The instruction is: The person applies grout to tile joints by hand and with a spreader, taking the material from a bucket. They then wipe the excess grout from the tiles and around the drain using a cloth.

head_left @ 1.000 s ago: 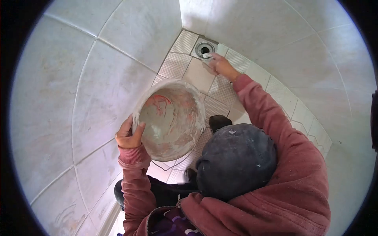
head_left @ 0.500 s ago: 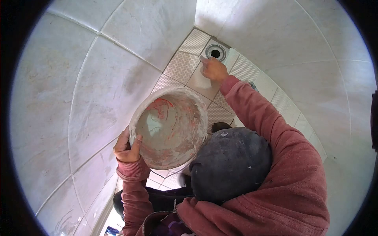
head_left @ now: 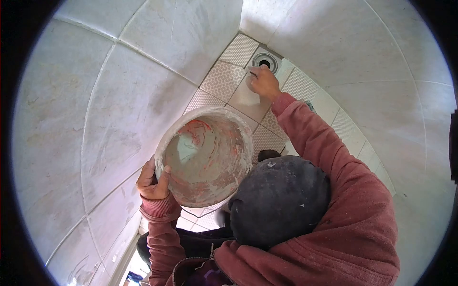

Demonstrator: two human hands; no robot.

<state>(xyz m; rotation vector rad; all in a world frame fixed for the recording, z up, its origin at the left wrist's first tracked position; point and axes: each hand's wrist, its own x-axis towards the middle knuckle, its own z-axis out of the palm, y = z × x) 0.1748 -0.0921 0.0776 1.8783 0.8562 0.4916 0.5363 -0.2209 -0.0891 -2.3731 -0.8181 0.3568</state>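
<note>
My left hand (head_left: 153, 182) is closed on the left rim of a large bucket (head_left: 210, 188), thumb inside and fingers outside. The bucket is tilted, its mouth facing me, its inner wall smeared with grey and reddish residue and some pale liquid inside. Above and right of it, my right hand (head_left: 263, 83) reaches down beside a round metal floor drain (head_left: 265, 62) with a dark hole. Its fingers are bent together near the drain's lower edge; whatever they hold, if anything, is too small to make out.
Pale tiled walls (head_left: 129, 109) close in on the left and right. Patterned floor tiles (head_left: 223, 78) run between them. My dark-clad knee (head_left: 281, 200) is right of the bucket, and a small greenish object (head_left: 309, 106) lies beside my right forearm.
My right hand's fingers have drawn together at the drain's edge, where the index finger pointed left before. The view has shifted slightly; my left hand keeps its grip on the bucket.
</note>
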